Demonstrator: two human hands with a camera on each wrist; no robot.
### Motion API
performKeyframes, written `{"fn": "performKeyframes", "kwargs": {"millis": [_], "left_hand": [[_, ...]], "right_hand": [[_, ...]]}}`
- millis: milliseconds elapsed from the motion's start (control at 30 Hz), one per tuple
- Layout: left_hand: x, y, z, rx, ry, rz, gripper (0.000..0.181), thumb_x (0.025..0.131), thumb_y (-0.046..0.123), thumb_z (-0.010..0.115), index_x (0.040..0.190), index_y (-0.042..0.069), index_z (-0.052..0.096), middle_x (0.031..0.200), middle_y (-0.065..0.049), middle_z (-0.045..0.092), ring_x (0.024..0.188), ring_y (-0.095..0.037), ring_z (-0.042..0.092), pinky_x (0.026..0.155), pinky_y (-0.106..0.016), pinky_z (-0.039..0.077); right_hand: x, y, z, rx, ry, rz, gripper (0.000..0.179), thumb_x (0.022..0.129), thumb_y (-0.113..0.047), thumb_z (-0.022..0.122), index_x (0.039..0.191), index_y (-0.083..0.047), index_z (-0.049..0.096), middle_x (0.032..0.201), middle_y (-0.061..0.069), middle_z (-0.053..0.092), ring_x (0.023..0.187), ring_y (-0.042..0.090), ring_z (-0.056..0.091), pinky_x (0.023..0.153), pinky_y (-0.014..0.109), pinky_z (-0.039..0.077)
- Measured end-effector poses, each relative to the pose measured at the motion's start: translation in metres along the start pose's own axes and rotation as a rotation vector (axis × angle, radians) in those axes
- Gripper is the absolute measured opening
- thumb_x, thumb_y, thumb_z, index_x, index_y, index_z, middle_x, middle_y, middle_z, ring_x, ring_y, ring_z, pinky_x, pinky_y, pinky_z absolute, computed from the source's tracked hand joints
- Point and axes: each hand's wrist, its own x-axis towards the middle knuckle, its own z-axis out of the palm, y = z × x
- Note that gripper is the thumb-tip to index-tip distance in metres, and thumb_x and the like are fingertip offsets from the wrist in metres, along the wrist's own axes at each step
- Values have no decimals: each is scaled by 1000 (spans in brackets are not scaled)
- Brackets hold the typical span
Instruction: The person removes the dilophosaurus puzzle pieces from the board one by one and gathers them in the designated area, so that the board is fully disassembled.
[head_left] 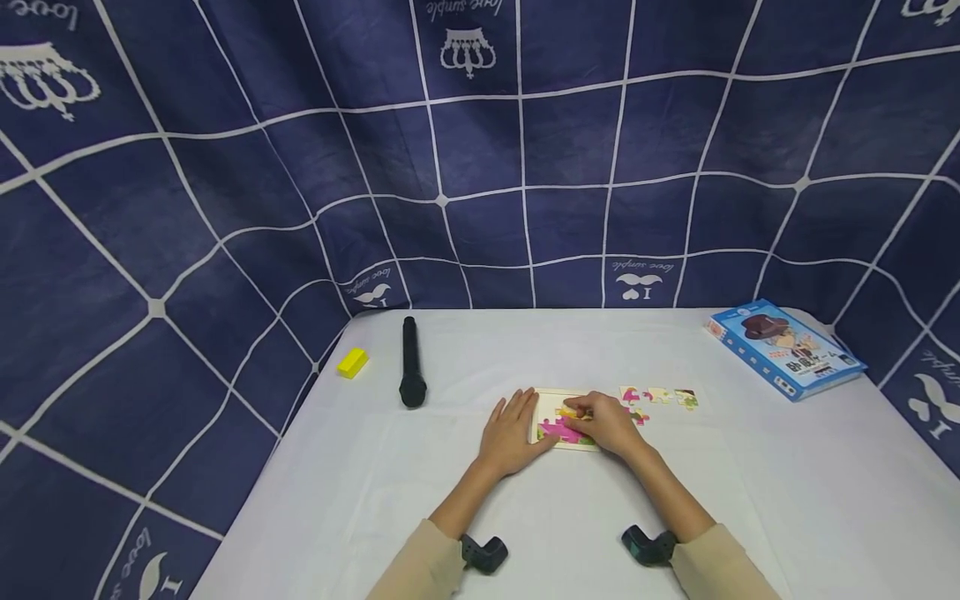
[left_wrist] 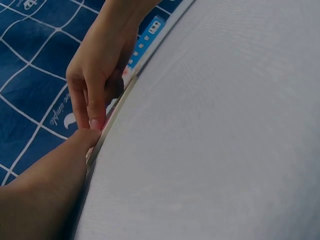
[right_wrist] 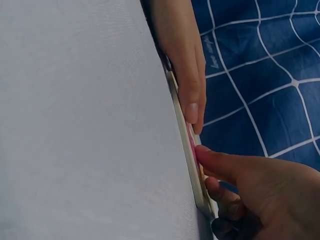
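Observation:
A shallow jigsaw tray (head_left: 550, 403) with a pale wooden rim lies on the white table. Joined pink pieces (head_left: 557, 431) fill part of its near side. My left hand (head_left: 510, 437) rests along the tray's left edge, fingers straight and thumb at the near rim. Over the tray's right part, my right hand (head_left: 607, 423) pinches a yellow puzzle piece (head_left: 567, 412) between thumb and fingers, close above the pink ones. In the right wrist view, the right thumb (right_wrist: 215, 157) is right at the tray's rim (right_wrist: 186, 142). Much of the piece is hidden by the fingers.
Several loose puzzle pieces (head_left: 658, 396) lie right of the tray. A blue game box (head_left: 787, 350) sits at the back right. Toward the left are a black microphone (head_left: 411, 367) and a yellow block (head_left: 352, 362). Dark blue curtain (head_left: 480, 167) hangs behind the table.

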Motion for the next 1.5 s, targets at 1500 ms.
{"fn": "performKeyframes", "kwargs": {"millis": [1500], "left_hand": [[0,3,-3,-18,-10,-9,82,84,64,44,143,8,34,148,-3,32,137,-18,23,112,-38,16]], "right_hand": [[-46,62,-89,134,114,155,29,81,-16,72,108,-10,65,81,5,65,69,17,50,49,23,39]]}}
